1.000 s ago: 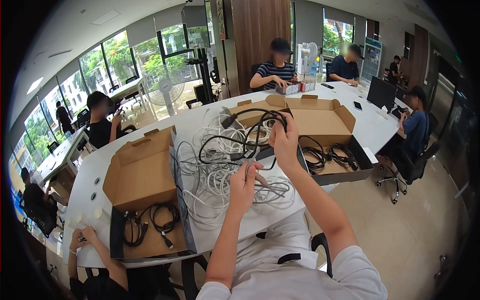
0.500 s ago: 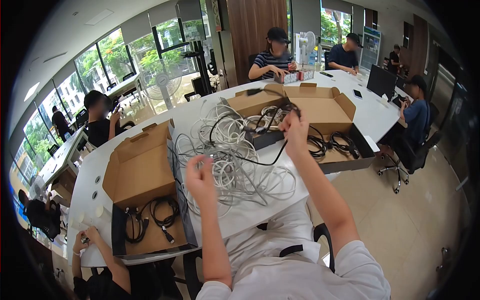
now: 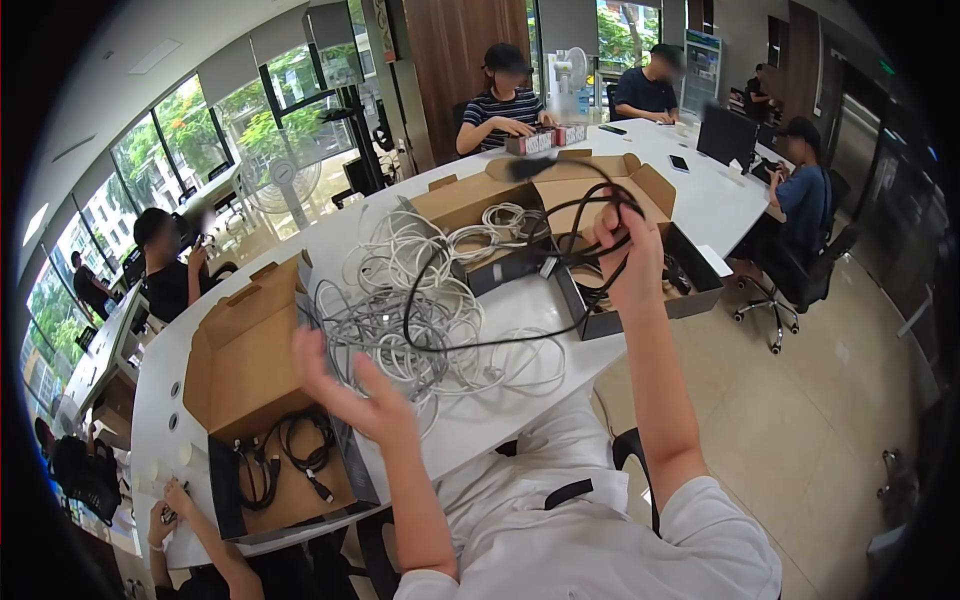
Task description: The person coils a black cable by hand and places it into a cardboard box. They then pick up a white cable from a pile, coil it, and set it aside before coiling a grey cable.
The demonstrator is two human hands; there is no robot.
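Observation:
My right hand point(image 3: 630, 255) is raised over the right-hand box, its fingers closed around a black cable point(image 3: 470, 348). Part of the cable hangs in coils by the fingers, a long loop droops leftward, and its dark plug end point(image 3: 530, 168) sticks out, blurred. Beneath that loop lies a big tangle of white and grey cables point(image 3: 400, 320) on the table. My left hand point(image 3: 355, 395), somewhat blurred, is held up with fingers spread and nothing in it, between the tangle and the left cardboard box point(image 3: 240, 350). Black cables point(image 3: 300, 450) lie inside that box.
A middle box point(image 3: 510, 268) holds white cables; a right box point(image 3: 655, 315) holds black ones. Both rest on the white table point(image 3: 540, 410). At lower left, another person's hands point(image 3: 172, 505) are near paper cups. Several people sit around, with a monitor point(image 3: 725, 135) at far right.
My left hand has opened and moved left and down, away from the cable. My right hand has shifted slightly right, and the black cable now hangs in a wider loop. The view has turned somewhat.

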